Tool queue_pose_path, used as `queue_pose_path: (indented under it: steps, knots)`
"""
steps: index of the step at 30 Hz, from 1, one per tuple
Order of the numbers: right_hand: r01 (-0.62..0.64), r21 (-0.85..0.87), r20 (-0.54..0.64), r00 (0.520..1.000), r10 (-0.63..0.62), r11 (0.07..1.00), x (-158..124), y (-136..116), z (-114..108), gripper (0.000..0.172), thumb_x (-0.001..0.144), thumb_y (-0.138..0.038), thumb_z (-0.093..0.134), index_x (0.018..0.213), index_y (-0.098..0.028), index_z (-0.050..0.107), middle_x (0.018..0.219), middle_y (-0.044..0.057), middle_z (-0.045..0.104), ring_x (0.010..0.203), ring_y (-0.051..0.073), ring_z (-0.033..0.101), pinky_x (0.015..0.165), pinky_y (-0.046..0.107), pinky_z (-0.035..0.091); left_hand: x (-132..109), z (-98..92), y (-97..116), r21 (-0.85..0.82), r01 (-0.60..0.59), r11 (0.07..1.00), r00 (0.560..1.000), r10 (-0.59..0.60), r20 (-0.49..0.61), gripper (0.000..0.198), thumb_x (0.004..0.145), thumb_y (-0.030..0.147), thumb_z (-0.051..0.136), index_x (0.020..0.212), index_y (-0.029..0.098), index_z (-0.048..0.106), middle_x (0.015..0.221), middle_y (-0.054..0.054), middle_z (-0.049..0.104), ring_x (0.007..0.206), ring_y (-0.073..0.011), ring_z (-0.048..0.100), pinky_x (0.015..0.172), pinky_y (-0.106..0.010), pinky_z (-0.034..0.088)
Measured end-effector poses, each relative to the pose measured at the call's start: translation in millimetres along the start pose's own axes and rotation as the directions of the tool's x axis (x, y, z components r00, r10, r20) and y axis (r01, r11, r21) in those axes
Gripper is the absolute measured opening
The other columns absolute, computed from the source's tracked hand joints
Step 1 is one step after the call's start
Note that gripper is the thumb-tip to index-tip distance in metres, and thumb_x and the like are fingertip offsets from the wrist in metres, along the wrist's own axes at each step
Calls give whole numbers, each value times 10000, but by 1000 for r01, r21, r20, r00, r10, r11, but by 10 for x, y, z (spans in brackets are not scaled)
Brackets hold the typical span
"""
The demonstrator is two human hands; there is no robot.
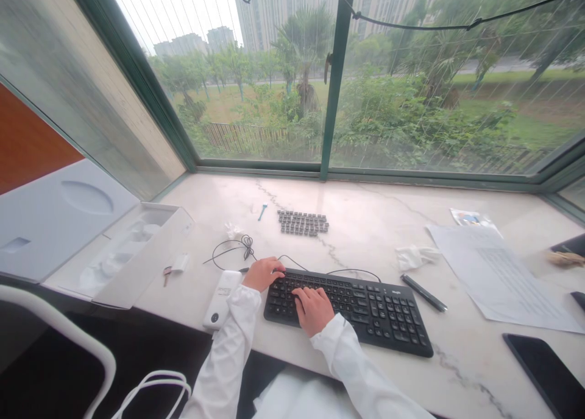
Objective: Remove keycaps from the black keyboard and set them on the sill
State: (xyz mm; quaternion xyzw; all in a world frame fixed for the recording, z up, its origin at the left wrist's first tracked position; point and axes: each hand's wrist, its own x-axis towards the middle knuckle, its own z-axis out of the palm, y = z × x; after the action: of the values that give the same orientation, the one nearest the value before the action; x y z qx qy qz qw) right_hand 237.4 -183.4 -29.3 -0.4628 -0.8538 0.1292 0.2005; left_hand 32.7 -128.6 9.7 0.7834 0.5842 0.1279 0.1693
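A black keyboard (pixel 379 312) lies slightly turned on the marble-patterned counter. My left hand (pixel 261 275) rests over its upper left corner, the fingers stretched to the right with their tips at the top keys. Over the left-middle keys is my right hand (pixel 313 310), fingers bent and apart, touching the keys. I see nothing held in either hand, though the area under the fingers is hidden. Behind the keyboard, small grey keycaps (pixel 303 223) stand in several rows. A small blue tool (pixel 262 212) lies to their left.
Left of the keyboard are a white power bank (pixel 222 300), a coiled black cable (pixel 247 242), a key (pixel 167 274) and an open white box (pixel 141 257). On the right lie a black pen (pixel 425 293), crumpled white gloves (pixel 415 257), paper sheets (pixel 507 279) and a phone (pixel 548 370).
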Motion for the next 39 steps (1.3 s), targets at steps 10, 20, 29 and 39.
queue_pose_path:
  steps: [10, 20, 29, 39]
  knots:
    - [-2, -16, -5, 1000, 2, 1000, -2, -3, -5, 209, 881, -167, 427, 1007, -244, 574, 824, -4, 617, 744, 128, 542, 745, 302, 262, -59, -5, 14, 321, -106, 941, 994, 99, 37, 259, 900, 402, 451, 971, 330, 690, 962, 15, 667, 640, -99, 599, 520, -209, 316]
    - [12, -36, 1, 1000, -12, 999, 13, -23, -40, 207, 890, -160, 413, 999, -233, 572, 827, 5, 623, 754, 133, 548, 746, 298, 266, -90, 15, 26, 317, -81, 945, 997, 72, 39, 294, 910, 409, 425, 1133, 349, 606, 973, -8, 669, 707, -122, 613, 557, -217, 341]
    - [15, -41, 6, 1000, -15, 999, 28, -36, -63, 199, 886, -156, 422, 988, -226, 578, 812, 8, 617, 746, 129, 541, 741, 299, 262, -66, 16, 21, 233, -69, 970, 997, 61, 44, 280, 896, 404, 442, 995, 302, 684, 964, 1, 678, 733, -125, 615, 591, -225, 369]
    - [5, -31, 7, 1000, -5, 1000, 30, -29, -83, 198, 885, -154, 427, 979, -234, 582, 816, 1, 617, 751, 123, 541, 750, 294, 260, -6, -44, 37, 214, -79, 974, 994, 62, 88, 221, 884, 341, 484, 985, 280, 671, 983, 7, 660, 779, -131, 625, 648, -228, 417]
